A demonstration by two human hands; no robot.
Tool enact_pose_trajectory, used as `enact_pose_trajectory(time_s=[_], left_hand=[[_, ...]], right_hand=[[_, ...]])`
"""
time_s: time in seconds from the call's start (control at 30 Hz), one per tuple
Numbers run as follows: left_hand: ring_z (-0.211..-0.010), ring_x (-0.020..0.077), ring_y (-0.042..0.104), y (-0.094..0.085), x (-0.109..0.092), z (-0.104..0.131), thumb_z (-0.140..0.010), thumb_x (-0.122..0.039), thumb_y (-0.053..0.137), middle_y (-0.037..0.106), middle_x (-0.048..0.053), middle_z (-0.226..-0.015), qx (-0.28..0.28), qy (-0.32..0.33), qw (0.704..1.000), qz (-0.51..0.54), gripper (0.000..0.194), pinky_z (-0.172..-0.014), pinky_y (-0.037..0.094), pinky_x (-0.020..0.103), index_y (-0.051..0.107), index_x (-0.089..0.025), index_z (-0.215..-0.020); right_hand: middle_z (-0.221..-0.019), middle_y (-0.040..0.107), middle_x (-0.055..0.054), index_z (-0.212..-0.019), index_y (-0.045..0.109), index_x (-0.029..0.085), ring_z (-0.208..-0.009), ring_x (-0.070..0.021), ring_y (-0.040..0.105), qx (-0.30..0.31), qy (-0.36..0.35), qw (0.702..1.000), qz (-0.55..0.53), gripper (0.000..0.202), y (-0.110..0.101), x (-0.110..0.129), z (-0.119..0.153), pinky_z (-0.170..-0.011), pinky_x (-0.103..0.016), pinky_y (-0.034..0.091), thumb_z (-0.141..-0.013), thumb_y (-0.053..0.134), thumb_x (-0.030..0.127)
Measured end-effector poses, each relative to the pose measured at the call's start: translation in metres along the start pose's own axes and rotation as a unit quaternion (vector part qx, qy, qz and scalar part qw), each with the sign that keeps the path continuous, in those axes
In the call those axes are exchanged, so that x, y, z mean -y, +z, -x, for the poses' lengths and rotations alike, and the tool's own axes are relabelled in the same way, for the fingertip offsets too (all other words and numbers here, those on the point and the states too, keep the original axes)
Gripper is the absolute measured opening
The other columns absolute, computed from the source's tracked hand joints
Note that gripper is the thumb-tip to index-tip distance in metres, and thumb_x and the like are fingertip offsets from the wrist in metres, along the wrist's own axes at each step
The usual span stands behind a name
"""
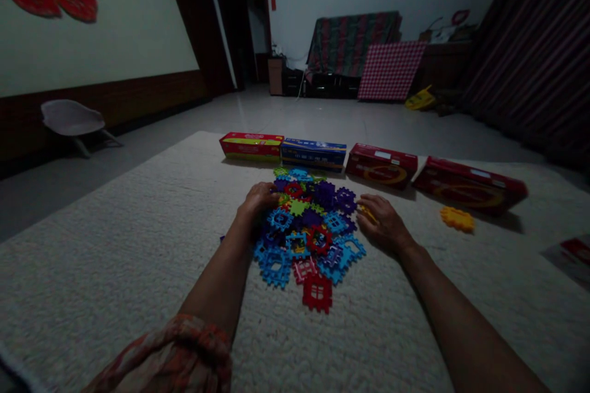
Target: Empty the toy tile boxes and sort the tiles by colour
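A heap of interlocking plastic building pieces (299, 207) in blue, purple, green and red lies on the pale mat in front of me. My left hand (259, 204) rests against the heap's left side, its fingers stretched over the edge pieces and their tips partly hidden. On the other side, my right hand (383, 222) has its fingers bent around a yellow building piece (367, 214), just right of the purple pieces. A red window-shaped piece (318, 293) lies at the heap's near end. Farther right, more yellow building pieces (457, 219) sit apart on the mat.
Behind the heap stand a red-and-yellow box (252, 147), a blue box (313, 155), a dark red box (381, 166) and another dark red box (470, 185). The quilted mat (138, 245) spreads around. A small chair (74, 120) stands left; a partly visible red-and-white object (576, 252) lies right.
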State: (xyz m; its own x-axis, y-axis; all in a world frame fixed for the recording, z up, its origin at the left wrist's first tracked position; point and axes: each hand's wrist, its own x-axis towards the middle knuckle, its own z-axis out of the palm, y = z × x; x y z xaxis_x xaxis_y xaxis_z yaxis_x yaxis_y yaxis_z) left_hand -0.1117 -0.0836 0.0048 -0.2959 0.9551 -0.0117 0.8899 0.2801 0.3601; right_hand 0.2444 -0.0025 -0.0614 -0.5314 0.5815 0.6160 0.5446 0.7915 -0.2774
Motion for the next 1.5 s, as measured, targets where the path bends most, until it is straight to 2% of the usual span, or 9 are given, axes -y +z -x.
enact_pose_trajectory(time_s=[0.13, 0.3, 0.5, 0.6, 0.7, 0.83, 1.03, 1.27, 1.5], left_hand=[[-0.112, 0.0268, 0.069, 0.004, 0.01, -0.009, -0.081, -0.021, 0.062, 0.075, 0.013, -0.118, -0.001, -0.006, 0.999, 0.036, 0.039, -0.095, 0.049, 0.03, 0.077, -0.02, -0.117], [-0.12, 0.0254, 0.066, 0.002, 0.012, -0.007, -0.075, -0.006, 0.058, 0.074, 0.014, -0.122, -0.029, -0.063, 0.997, 0.032, 0.05, -0.098, 0.047, 0.028, 0.075, -0.018, -0.121], [-0.122, 0.0236, 0.065, 0.004, 0.016, -0.007, -0.08, -0.008, 0.056, 0.073, 0.012, -0.125, -0.077, -0.082, 0.993, 0.032, 0.045, -0.103, 0.046, 0.027, 0.075, -0.019, -0.12], [-0.123, 0.0243, 0.063, 0.005, 0.022, -0.009, -0.082, -0.012, 0.057, 0.072, 0.012, -0.127, -0.094, -0.114, 0.988, 0.034, 0.042, -0.104, 0.046, 0.029, 0.075, -0.019, -0.12], [-0.125, 0.0265, 0.061, 0.003, 0.024, -0.007, -0.083, -0.013, 0.057, 0.071, 0.013, -0.128, -0.101, -0.134, 0.985, 0.037, 0.042, -0.105, 0.047, 0.033, 0.074, -0.018, -0.121], [-0.127, 0.0239, 0.059, -0.003, 0.019, -0.004, -0.084, -0.009, 0.052, 0.069, 0.01, -0.131, -0.124, -0.066, 0.989, 0.047, 0.045, -0.109, 0.043, 0.033, 0.072, -0.02, -0.123], [-0.124, 0.0266, 0.06, 0.0, 0.018, -0.005, -0.087, -0.02, 0.06, 0.071, 0.011, -0.126, -0.025, 0.018, 0.998, 0.051, 0.035, -0.107, 0.044, 0.037, 0.075, -0.022, -0.118], [-0.121, 0.0284, 0.06, 0.014, 0.018, -0.01, -0.088, -0.02, 0.058, 0.071, 0.012, -0.125, -0.028, 0.011, 0.999, 0.043, 0.038, -0.105, 0.043, 0.04, 0.074, -0.027, -0.121], [-0.121, 0.0279, 0.058, 0.018, 0.018, -0.013, -0.087, -0.017, 0.054, 0.073, 0.01, -0.12, -0.032, 0.015, 0.999, 0.037, 0.039, -0.107, 0.037, 0.044, 0.075, -0.029, -0.118]], right_hand=[[-0.118, 0.069, -0.018, -0.11, 0.07, 0.016, -0.113, -0.0321, 0.062, 0.007, 0.005, 1.0, -0.005, 0.03, -0.001, -0.001, 0.001, -0.1, -0.054, 0.051, -0.087, 0.057, 0.032], [-0.117, 0.07, -0.017, -0.107, 0.071, 0.016, -0.111, -0.0318, 0.064, 0.009, 0.012, 1.0, -0.005, 0.028, 0.001, -0.002, 0.002, -0.099, -0.053, 0.052, -0.087, 0.056, 0.03], [-0.116, 0.071, -0.017, -0.107, 0.071, 0.016, -0.107, -0.031, 0.066, -0.002, -0.001, 1.0, 0.001, 0.028, -0.003, -0.005, 0.002, -0.097, -0.051, 0.053, -0.087, 0.057, 0.03], [-0.113, 0.072, -0.016, -0.106, 0.07, 0.017, -0.107, -0.031, 0.067, -0.04, -0.01, 0.999, 0.006, 0.026, -0.008, 0.007, -0.002, -0.097, -0.051, 0.053, -0.087, 0.057, 0.029], [-0.107, 0.073, -0.012, -0.104, 0.07, 0.02, -0.103, -0.0281, 0.068, -0.048, -0.01, 0.999, -0.012, 0.022, -0.005, 0.038, -0.019, -0.094, -0.046, 0.054, -0.089, 0.054, 0.026], [-0.105, 0.074, -0.01, -0.103, 0.072, 0.021, -0.096, -0.0236, 0.07, 0.071, -0.032, 0.995, -0.059, 0.024, 0.016, 0.094, -0.068, -0.088, -0.037, 0.055, -0.09, 0.052, 0.021], [-0.11, 0.076, -0.008, -0.109, 0.075, 0.024, -0.102, -0.0249, 0.07, 0.293, -0.019, 0.956, -0.012, 0.028, 0.058, 0.154, -0.141, -0.086, -0.032, 0.052, -0.086, 0.06, 0.017], [-0.096, 0.078, -0.013, -0.101, 0.078, 0.024, -0.093, -0.029, 0.073, 0.397, 0.013, 0.91, 0.121, 0.022, 0.082, 0.172, -0.169, -0.079, -0.036, 0.055, -0.084, 0.064, 0.02], [-0.089, 0.077, -0.01, -0.096, 0.077, 0.024, -0.088, -0.0271, 0.074, 0.434, 0.012, 0.893, 0.118, 0.025, 0.091, 0.168, -0.177, -0.075, -0.034, 0.057, -0.073, 0.073, 0.016]])
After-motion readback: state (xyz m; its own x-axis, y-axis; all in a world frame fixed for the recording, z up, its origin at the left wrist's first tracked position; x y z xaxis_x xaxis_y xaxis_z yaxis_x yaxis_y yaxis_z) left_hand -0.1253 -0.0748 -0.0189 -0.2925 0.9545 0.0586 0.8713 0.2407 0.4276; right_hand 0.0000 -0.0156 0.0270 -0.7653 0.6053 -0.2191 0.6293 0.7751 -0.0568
